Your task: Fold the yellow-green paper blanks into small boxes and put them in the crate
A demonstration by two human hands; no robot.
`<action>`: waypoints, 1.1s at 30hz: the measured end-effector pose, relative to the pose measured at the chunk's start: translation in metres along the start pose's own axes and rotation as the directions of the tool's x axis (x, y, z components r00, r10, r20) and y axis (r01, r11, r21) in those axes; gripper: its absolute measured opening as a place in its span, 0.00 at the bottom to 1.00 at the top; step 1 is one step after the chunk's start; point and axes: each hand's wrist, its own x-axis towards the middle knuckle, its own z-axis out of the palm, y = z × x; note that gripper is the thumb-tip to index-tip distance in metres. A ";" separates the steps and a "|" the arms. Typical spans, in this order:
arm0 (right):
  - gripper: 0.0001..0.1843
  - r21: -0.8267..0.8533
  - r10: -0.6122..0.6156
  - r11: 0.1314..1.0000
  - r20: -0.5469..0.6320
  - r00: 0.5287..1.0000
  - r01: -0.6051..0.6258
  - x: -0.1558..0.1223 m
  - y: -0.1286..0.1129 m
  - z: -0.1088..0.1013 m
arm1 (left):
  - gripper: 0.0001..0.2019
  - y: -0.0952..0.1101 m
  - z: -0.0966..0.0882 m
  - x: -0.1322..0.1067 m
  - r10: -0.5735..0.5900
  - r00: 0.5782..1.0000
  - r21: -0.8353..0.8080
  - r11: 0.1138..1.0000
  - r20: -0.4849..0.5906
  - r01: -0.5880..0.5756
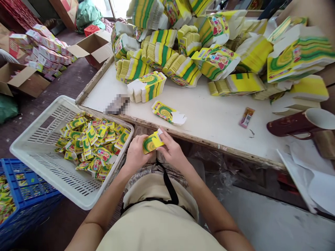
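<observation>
A small yellow and green candy box [151, 143] is held between my two hands, just in front of the table's front edge. My left hand [136, 153] grips its left end. At the right end, by a white flap, my right hand [170, 149] closes its fingers on the same box. Just beyond them on the tabletop lies a flattened stack of similar cartons [167, 113] with white flaps toward the right. To my left, a white plastic basket [39, 146] holds a heap of small yellow and green boxes [91, 139].
Bundles of flat yellow cartons [162, 52] are piled along the back of the white table [204, 115]. A small wrapped packet [246, 117] and a dark red mug [290, 124] stand right. A blue crate [34, 190] is at lower left; an open cardboard box [94, 47] stands behind.
</observation>
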 end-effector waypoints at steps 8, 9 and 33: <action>0.12 -0.028 -0.058 0.998 0.186 0.981 0.064 0.008 -0.002 -0.030 | 0.24 0.002 -0.017 0.011 0.023 0.996 -0.062 0.998 0.081 -0.018; 0.11 -0.028 -0.069 0.997 0.213 0.975 0.076 0.011 -0.002 -0.035 | 0.24 0.002 -0.018 0.013 0.035 0.995 -0.056 0.998 0.090 -0.030; 0.18 -0.528 0.208 0.774 -0.309 0.928 -0.349 0.102 0.043 -0.035 | 0.36 -0.099 -0.110 -0.022 -0.342 0.730 0.181 0.826 -0.591 0.533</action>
